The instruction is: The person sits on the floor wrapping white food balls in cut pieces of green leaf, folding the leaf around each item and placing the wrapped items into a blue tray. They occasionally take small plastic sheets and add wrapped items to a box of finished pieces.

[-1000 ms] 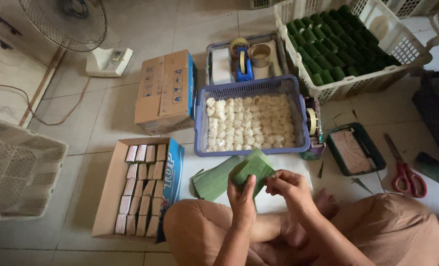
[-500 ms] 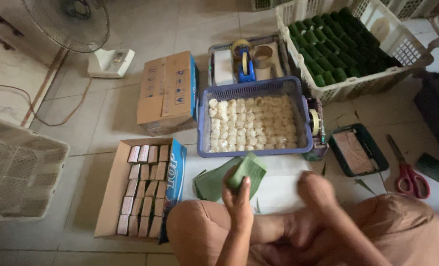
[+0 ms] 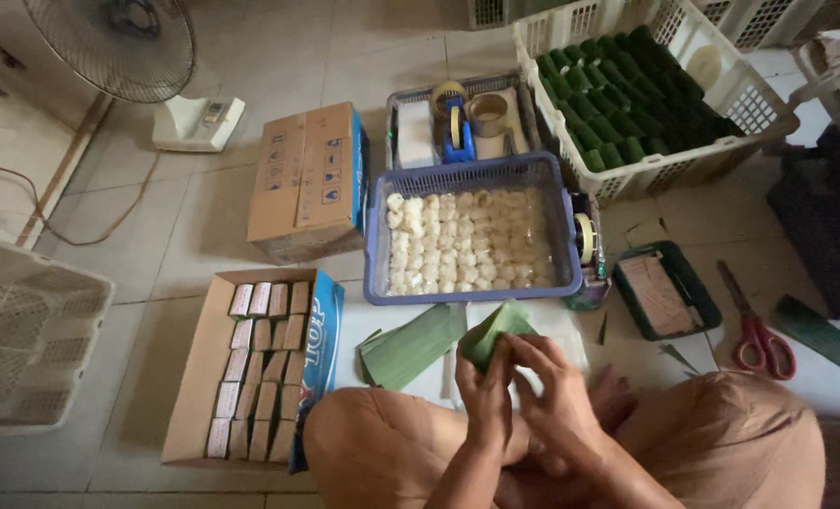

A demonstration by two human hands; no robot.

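I have both hands together just above my lap, working one folded green leaf [image 3: 497, 332]. My left hand [image 3: 484, 391] is closed around the leaf's lower part, fingers curled up under it. My right hand [image 3: 554, 388] is also pinched onto it, fingertips pressing the fold from the right side. The leaf pokes up between the two hands, over a white sheet [image 3: 552, 325] on the floor.

Just left of the hands lie flat leaf strips [image 3: 410, 344]. Beyond them sits a blue basket [image 3: 377, 240] filled with small pale pieces [image 3: 467, 240]. To my left is an open carton [image 3: 194, 377] with rows of wrapped packets [image 3: 260, 368]. Red scissors [image 3: 759, 335] lie to the right, near a small dark tray [image 3: 693, 287]. A white crate [image 3: 768, 123] of green rolls [image 3: 632, 94] stands farther off.
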